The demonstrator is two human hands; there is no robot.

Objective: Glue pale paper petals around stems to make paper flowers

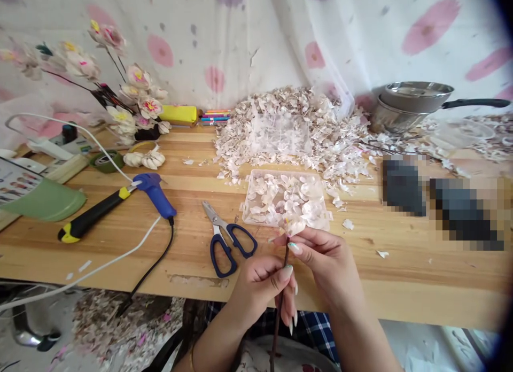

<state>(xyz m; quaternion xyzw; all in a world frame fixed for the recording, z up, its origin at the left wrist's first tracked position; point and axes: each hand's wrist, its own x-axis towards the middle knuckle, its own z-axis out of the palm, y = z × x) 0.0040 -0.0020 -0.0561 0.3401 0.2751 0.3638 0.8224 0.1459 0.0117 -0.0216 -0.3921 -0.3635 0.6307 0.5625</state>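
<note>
A thin dark brown stem [276, 329] stands nearly upright in front of me, at the table's front edge. My left hand [264, 281] is closed around it, thumb on top. At its tip sits a small whitish flower head [294, 225] with a bit of yellow. My right hand [328, 260] pinches a pale petal there between thumb and fingers. Just beyond lies a clear plastic box [249, 206] with several whitish petals in its compartments. To the left of my hands rest scissors [230, 242] with dark blue handles, blades slightly apart.
A blue hot glue gun [154, 193] and a black-and-yellow handled tool [96, 214] lie left, with cords crossing the table. Finished flowers [148, 107] stand at the back left. A large heap of petals [336, 131] and stacked metal pots [401, 113] are at the back.
</note>
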